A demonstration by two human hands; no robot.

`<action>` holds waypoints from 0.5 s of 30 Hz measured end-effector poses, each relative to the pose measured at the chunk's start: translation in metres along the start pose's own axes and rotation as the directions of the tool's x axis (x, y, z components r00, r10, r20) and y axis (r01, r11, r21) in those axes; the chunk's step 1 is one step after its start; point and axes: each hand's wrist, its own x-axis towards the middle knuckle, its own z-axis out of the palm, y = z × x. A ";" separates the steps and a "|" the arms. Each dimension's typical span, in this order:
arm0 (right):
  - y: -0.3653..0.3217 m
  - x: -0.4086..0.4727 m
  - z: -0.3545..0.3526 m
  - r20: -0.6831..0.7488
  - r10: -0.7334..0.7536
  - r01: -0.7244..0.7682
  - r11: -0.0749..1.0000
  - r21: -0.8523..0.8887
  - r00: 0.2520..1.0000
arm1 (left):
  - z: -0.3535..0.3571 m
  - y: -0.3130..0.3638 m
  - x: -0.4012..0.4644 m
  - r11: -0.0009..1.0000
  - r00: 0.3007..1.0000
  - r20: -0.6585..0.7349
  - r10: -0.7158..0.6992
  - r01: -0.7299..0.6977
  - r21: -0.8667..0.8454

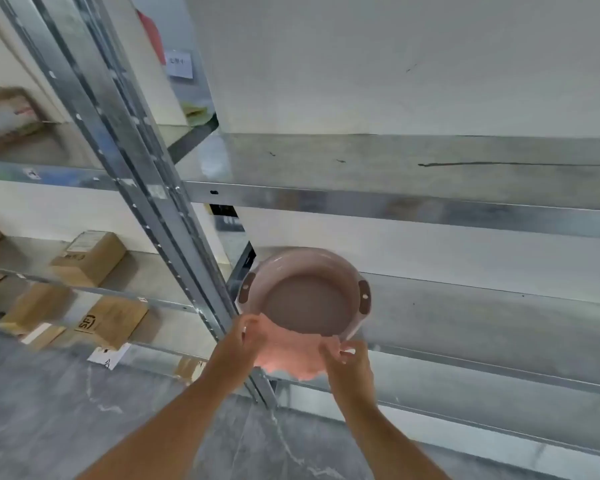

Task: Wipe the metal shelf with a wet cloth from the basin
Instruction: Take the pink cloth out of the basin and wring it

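A pale pink round basin [303,265] with two brown handles stands on a lower level of the metal shelf [465,327], near its left upright. A pink wet cloth [290,355] is stretched between both hands at the basin's near rim. My left hand [248,336] pinches the cloth's left corner. My right hand [347,355] pinches its right corner. The cloth hangs down in front of the shelf's front rail.
Upright metal posts [146,188] split the rack; the upper shelf level [430,164] to the right carries dark streaks. Cardboard boxes [87,258] sit on the left bay's shelves. A white wall lies behind, grey floor [66,417] below.
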 end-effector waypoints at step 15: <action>0.002 0.038 0.035 0.081 0.025 -0.038 0.985 0.167 0.996 | -0.021 0.012 0.007 0.991 0.994 0.029 0.108 -0.110 0.079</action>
